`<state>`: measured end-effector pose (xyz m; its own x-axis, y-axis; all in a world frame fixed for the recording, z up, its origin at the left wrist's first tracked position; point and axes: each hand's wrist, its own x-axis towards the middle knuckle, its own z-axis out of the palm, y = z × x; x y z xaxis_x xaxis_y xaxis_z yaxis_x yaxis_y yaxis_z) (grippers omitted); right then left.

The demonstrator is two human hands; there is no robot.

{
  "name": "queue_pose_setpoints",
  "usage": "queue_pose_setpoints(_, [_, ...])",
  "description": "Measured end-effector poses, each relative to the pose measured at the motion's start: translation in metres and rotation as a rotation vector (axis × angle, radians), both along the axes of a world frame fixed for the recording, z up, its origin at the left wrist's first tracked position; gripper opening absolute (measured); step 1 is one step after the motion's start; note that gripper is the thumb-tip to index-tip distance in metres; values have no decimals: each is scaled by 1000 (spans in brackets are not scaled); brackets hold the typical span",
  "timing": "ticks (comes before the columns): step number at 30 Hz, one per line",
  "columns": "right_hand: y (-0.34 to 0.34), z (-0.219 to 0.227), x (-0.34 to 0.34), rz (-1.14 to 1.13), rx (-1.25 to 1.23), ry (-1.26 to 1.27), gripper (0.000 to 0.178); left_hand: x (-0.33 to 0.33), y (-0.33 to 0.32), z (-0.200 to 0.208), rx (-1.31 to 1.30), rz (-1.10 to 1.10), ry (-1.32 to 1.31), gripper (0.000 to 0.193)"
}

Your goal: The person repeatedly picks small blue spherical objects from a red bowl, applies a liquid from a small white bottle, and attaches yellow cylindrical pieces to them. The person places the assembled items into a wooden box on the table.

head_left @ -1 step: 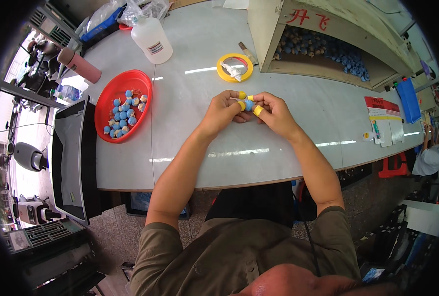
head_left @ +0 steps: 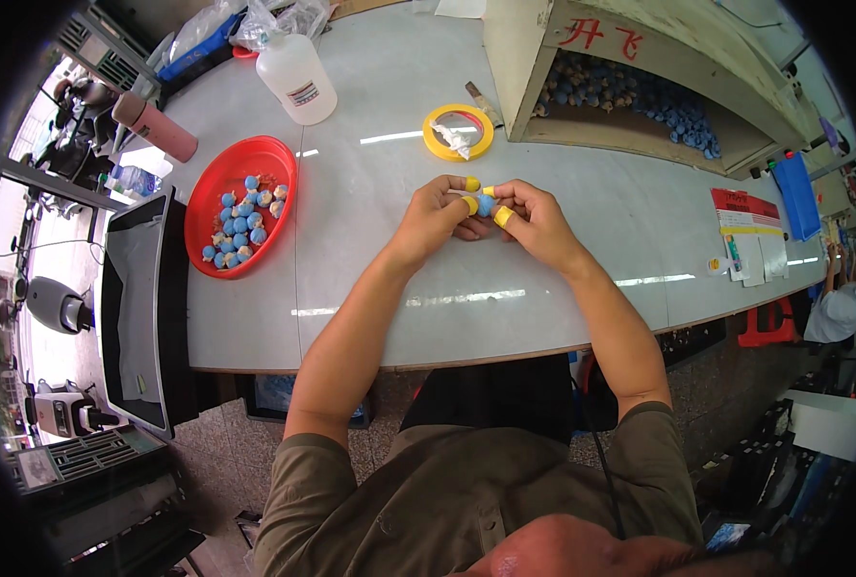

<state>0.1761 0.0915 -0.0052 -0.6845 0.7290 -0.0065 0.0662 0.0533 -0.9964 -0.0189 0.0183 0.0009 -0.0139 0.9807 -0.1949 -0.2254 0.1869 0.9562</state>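
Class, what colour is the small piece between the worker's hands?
The visible part of the small piece is blue, best seen in the head view.

Left of the yellow tape roll [head_left: 429,133], the grey table [head_left: 361,183] gives a wide free way, until the red tray [head_left: 284,163] and the white bottle [head_left: 295,79] stand against it. Just behind the roll, to its right, lies a scraper [head_left: 484,102]; then the pale cabinet [head_left: 517,72] stops a hand. In front of the roll, the left hand [head_left: 435,217] and right hand [head_left: 534,224] fill the middle. Far right of it, the surface is open until the papers [head_left: 747,216]; the depth inside the cabinet I cannot judge well.
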Motion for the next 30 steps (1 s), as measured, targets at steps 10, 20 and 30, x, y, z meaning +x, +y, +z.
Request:
queue_pose_setpoints(10, [-3, 2, -2, -6, 36, -20, 18, 1, -2, -1, -6, -41, 46, 37])
queue_pose_setpoints(20, [1, -13, -4, -65, 137, 2, 20, 4, -3, -1, 44, -1, 90, 34])
queue_pose_setpoints(30, [10, -19, 0, -115, 89, 48, 15, -120, -10, 9, 463, 1075, -936, 49])
